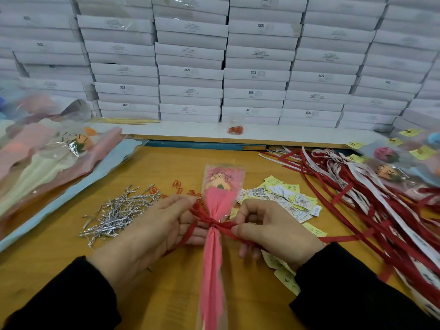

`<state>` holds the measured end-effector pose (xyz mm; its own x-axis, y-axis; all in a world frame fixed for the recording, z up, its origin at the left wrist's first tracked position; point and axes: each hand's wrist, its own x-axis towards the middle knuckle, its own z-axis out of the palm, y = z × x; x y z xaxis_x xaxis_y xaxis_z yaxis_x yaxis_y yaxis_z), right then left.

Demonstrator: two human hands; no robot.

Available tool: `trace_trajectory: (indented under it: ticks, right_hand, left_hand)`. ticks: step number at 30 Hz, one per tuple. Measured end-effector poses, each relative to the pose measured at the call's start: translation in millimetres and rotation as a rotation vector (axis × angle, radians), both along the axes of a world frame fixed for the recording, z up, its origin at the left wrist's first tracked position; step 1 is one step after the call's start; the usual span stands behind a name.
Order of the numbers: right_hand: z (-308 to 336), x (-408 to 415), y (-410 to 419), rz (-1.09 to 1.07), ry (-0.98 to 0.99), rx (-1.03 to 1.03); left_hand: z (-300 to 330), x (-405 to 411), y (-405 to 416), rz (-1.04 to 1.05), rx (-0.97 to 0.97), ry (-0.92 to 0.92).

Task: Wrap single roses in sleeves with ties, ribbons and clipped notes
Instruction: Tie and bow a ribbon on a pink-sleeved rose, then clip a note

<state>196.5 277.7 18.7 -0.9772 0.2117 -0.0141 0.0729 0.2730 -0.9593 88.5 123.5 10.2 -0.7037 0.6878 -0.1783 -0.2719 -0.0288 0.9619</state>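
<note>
Nearest, sleeves: two black cuffs, their arms cut off by the lower edge of the view.
Left hand (152, 231): palm turned inward, fingers fairly straight, thumb and fingertips pinching a loop of the red ribbon (215, 226) just left of the knot.
Right hand (273, 231): fingers curled, thumb and forefinger pinching the ribbon's other side just right of the knot; its lower fingertips are hidden under the wrap.
Rose (217, 181): one, orange, lying between the two hands in a pink wrap (213, 263) with a clear cover; its stem is hidden, and the wrap's lower end runs out of view.
Ribbon: one red strand tied round the wrap's narrow waist; how far the bow is formed is hard to tell, as the fingers cover it.
Notes (283, 198): a loose pile just beyond the right hand, more under its wrist; too overlapped to count.
Wire ties (116, 211): a silver heap left of the left hand, uncountable.
Paper clips (178, 186): several red ones beyond the left fingertips, partly hidden.
Spare ribbons (371, 201): red and white tangle far right of the right hand.
Finished roses (390, 172): at least two heads visible at far right, blurred.
Empty wraps (47, 158): a fanned stack far left, cut off.
Boxes (190, 67): white stacked rows beyond the wooden table (166, 282), too many to count.
</note>
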Motion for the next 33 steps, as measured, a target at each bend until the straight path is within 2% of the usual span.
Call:
trace_trajectory:
  ticks: [5, 9, 15, 18, 25, 29, 33]
  right_hand:
    - [-5, -2, -9, 0.091, -0.003, 0.020]
    - [-5, -3, -12, 0.115, 0.033, -0.021]
    - [-6, -4, -6, -0.008, 0.033, -0.060]
    - [-8, -5, -2, -0.097, 0.025, -0.112]
    - [-12, -13, 7, -0.269, 0.017, -0.418]
    - [-17, -14, 12, -0.323, 0.023, -0.543]
    - [-20, -13, 10, -0.314, 0.045, -0.497]
  left_hand:
    - [-5, 6, 3, -0.003, -0.079, 0.069]
    - [-3, 9, 4, 0.024, -0.043, 0.058]
    - [12, 9, -4, -0.007, 0.039, -0.002]
    - [19, 4, -13, -0.030, 0.000, 0.007]
    - [17, -8, -42, -0.306, -0.071, -0.015]
    - [14, -9, -53, -0.519, -0.140, 0.052]
    - [13, -10, -57, -0.649, -0.230, 0.098]
